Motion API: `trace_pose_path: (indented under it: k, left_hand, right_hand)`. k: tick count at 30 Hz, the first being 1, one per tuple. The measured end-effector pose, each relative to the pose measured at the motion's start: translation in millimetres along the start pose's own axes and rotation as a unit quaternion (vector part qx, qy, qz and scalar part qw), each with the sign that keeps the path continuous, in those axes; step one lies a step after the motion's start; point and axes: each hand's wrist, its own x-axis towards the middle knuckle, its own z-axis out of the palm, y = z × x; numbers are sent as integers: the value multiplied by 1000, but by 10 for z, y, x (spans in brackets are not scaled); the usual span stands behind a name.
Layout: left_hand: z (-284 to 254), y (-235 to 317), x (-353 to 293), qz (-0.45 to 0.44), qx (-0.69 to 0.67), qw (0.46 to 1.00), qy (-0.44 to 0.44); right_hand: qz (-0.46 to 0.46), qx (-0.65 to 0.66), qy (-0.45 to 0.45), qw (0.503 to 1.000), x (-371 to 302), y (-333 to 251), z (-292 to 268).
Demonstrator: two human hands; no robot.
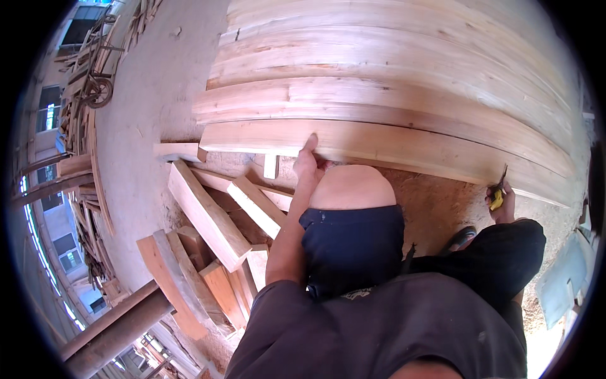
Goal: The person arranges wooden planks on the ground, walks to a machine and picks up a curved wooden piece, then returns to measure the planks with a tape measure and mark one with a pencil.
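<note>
My left hand (307, 159) grips the near edge of a long, pale wooden plank (379, 144), with its thumb on the upper face and its fingers mostly hidden below. The plank lies along the near side of a row of wide boards (353, 91), a thin dark gap between them. By the plank's right end, my right hand (503, 205) is closed around a small tool (497, 197) with a yellow body and a dark, slim pointed part; I cannot make out its exact kind. My bent knee is beside my left hand, close to the plank's near edge.
Several thick timber offcuts (208, 215) lie loosely piled at the left, near my left forearm. A small light block (271, 166) sits by the plank. Farther left are a dark beam (117, 328), stacked lumber and a wheeled cart (98, 92). Pale sheets (562, 281) stand at right.
</note>
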Motion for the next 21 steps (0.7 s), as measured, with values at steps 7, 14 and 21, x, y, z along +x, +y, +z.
trace_pose_path:
  k: [7,14,21]
  left_hand:
    - [-229,-163,141,21,-11,998,-63]
    - [-18,-18,-41,81,114,986,-91]
    - [545,8,-1435,404,746,528,-36]
  right_hand:
    - [-41,48,-42,997,32,220,-18]
    - [-32,59,1,998,299,248,-317]
    - [37,-114,7,993,97,-125,-32]
